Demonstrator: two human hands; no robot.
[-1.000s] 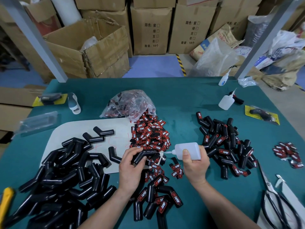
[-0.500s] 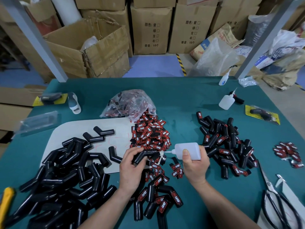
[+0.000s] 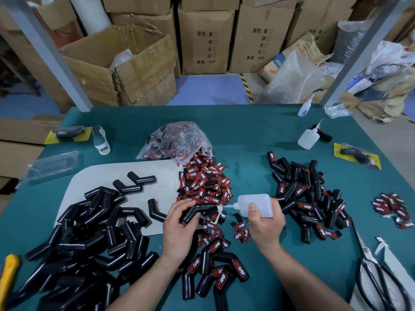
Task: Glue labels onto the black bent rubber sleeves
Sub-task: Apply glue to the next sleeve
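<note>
A bent black sleeve (image 3: 197,211) is gripped in the curled left hand (image 3: 179,230); a glue bottle (image 3: 254,204) is clasped sideways by the right hand (image 3: 266,227), nozzle pointed at the sleeve.

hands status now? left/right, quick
Left hand: closed, holding a black bent sleeve.
Right hand: closed, holding the glue bottle, nozzle pointing at the sleeve.

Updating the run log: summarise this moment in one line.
left hand: holds sleeve | right hand: grips glue bottle | nozzle: pointing at sleeve
</note>
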